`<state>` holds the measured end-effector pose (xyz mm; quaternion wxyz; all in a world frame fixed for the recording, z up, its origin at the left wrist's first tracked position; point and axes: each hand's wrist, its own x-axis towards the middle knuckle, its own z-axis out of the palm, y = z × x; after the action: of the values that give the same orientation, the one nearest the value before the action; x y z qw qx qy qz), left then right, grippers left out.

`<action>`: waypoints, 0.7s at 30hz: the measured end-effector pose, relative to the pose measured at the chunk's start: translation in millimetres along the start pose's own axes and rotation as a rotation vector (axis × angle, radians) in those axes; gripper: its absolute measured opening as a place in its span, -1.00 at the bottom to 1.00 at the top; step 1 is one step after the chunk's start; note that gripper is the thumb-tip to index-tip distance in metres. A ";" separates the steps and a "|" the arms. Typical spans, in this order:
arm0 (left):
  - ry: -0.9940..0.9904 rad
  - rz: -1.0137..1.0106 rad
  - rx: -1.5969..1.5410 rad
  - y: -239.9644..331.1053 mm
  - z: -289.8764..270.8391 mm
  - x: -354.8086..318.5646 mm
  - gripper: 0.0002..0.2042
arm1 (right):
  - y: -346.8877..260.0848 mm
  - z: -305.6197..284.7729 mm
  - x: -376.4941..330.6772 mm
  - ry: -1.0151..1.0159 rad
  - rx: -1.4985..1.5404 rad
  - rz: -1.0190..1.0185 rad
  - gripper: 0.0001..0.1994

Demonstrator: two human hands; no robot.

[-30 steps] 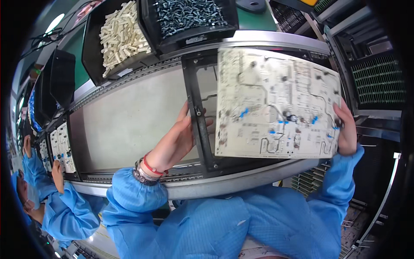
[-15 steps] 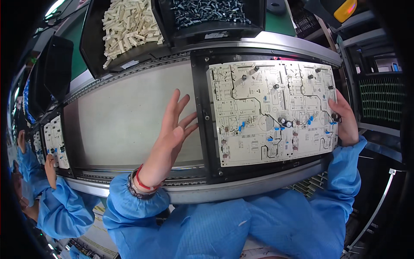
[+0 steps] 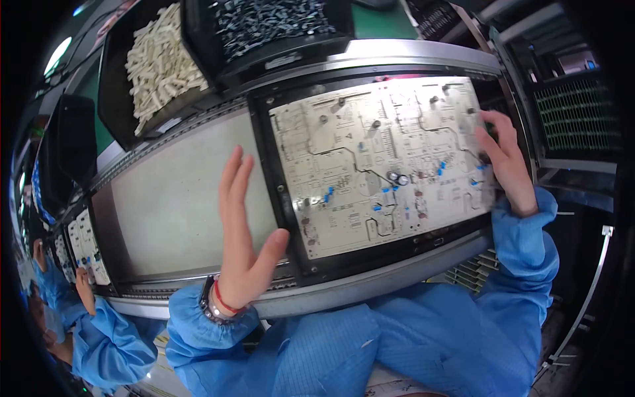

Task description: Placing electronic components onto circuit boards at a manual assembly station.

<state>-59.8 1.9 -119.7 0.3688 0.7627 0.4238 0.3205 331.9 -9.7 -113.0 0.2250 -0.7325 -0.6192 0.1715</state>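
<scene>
A white circuit board (image 3: pixel 344 228) lies in a black carrier frame (image 3: pixel 268 165) on the conveyor. Small blue parts, dark round parts and a pair of cylindrical capacitors (image 3: pixel 398 178) stand on it. My left hand (image 3: pixel 245 245) is open beside the frame's left edge, fingers stretched away from me and the thumb near the frame's lower left side; it holds nothing. My right hand (image 3: pixel 508 162) is at the board's right edge, fingers extended and slightly apart. Whether its fingertips touch the board is hard to tell through slight blur.
Black bins of cream-coloured parts (image 3: pixel 159 73) and dark metallic parts (image 3: pixel 271 26) stand beyond the conveyor rail (image 3: pixel 423 51). At the far left, a co-worker's hand (image 3: pixel 84 288) is over another board (image 3: pixel 89 248). A dark rack (image 3: pixel 575 122) stands at right.
The view has shifted, so the board and bins sit further left in it. My left hand has turned, its thumb now toward the frame. My right hand's fingers have shifted along the board's right edge.
</scene>
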 end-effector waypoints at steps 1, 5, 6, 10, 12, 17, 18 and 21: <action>0.023 -0.003 -0.061 3.3 0.0 3.2 -0.29 | 4.8 -3.8 1.5 -0.018 -0.057 -0.009 -0.64; -0.004 0.042 -0.022 26.7 -3.8 24.3 -0.32 | 9.0 0.9 0.6 -0.059 -0.317 -0.145 -0.58; -0.061 0.099 0.036 33.2 -2.6 32.6 -0.35 | 3.9 2.9 1.3 -0.068 -0.370 -0.175 -0.56; -0.280 0.205 0.161 57.8 17.2 67.3 -0.42 | -3.6 0.4 2.6 -0.061 -0.378 -0.171 -0.53; -0.321 0.264 0.185 57.6 39.6 88.2 -0.45 | 1.8 -10.6 14.6 -0.164 -0.374 -0.199 -0.54; -0.236 0.556 0.315 45.4 102.8 142.0 -0.48 | 17.8 -17.5 68.9 0.194 0.067 -0.272 -0.83; -0.239 0.558 0.326 41.7 109.8 148.7 -0.48 | 20.8 -10.3 78.9 0.200 0.077 -0.274 -0.83; -0.256 0.567 0.343 34.5 129.1 160.4 -0.41 | 36.0 3.3 94.6 0.266 0.025 -0.396 -0.85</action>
<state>127.6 93.2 -130.2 0.1818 0.9348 0.1932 0.2362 376.5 79.0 -132.7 0.3428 -0.6102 -0.7135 0.0337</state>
